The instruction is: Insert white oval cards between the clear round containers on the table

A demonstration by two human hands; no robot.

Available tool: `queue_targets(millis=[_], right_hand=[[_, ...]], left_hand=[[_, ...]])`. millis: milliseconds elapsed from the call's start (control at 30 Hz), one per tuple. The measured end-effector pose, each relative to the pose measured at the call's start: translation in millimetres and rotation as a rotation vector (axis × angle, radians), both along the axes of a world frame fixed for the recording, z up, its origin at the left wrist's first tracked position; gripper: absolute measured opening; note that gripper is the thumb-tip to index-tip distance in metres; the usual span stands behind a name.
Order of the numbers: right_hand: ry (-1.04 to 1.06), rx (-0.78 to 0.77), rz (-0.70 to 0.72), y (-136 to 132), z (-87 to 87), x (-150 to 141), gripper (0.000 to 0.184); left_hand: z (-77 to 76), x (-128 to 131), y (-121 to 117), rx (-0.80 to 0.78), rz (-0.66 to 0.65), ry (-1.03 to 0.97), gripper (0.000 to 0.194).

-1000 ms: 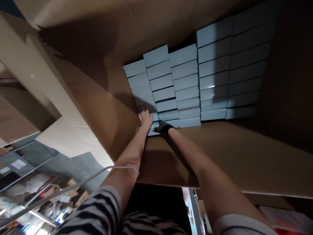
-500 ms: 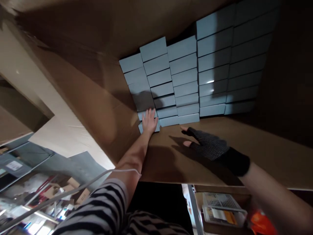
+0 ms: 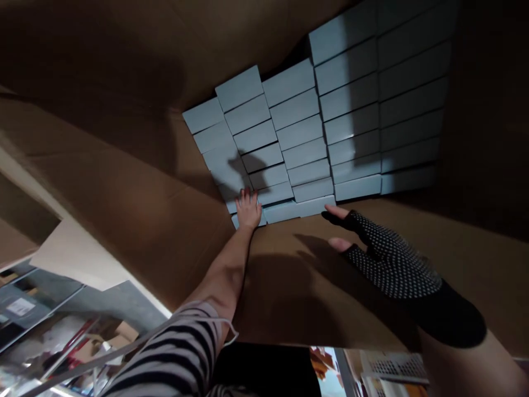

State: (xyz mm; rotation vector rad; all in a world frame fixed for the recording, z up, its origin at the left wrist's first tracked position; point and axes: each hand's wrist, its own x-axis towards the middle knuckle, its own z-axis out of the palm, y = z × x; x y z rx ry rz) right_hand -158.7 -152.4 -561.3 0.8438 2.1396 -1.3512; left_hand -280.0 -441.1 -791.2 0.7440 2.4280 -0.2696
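Note:
My bare left hand [image 3: 248, 209] reaches deep into a large cardboard carton [image 3: 285, 275]. Its fingers are spread and lie on the small pale box [image 3: 261, 219] at the lower left of the stack. Many such pale blue-white boxes [image 3: 303, 151] are packed in columns against the far side. My right hand [image 3: 384, 253] wears a black, white-dotted glove with bare fingertips. It hovers in front of the lower boxes with thumb and forefinger apart, holding nothing. The carton's right part is in deep shadow.
The carton's left wall [image 3: 136, 209] rises beside my left arm, its pale flap [image 3: 78, 253] folded outward. Outside at lower left stand shelves with a labelled grey bin [image 3: 20, 306] and clutter. A white perforated basket [image 3: 394, 365] sits below the carton's near edge.
The view has shifted and leaned further into the carton. My left hand stays at the lower-left boxes. My right hand has come nearer the camera and to the right, still open.

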Motion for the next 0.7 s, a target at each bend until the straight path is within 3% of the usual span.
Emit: queue_targets(millis=[200,467,567,700], right_hand=[[0.027,0.131,0.075,-1,0.9,-2,0.057],[0.192,0.31,0.153,0,10.2,4,0.052],[0.173,0.314,0.143,0,10.4,2,0.055],[0.172,0.246,0.117,1,11.1,-2,0.053]], left_hand=[[1.4,-2,-3,0.038,-0.014,-0.082,0.071],[-27.2,-14,10,0.097,0.042,0.018,0.068],[-17.5,-12,9,0.107,0.041,-0.019,0.072],[0.1,-2,4,0.047,0.143,-0.002,0.084]])
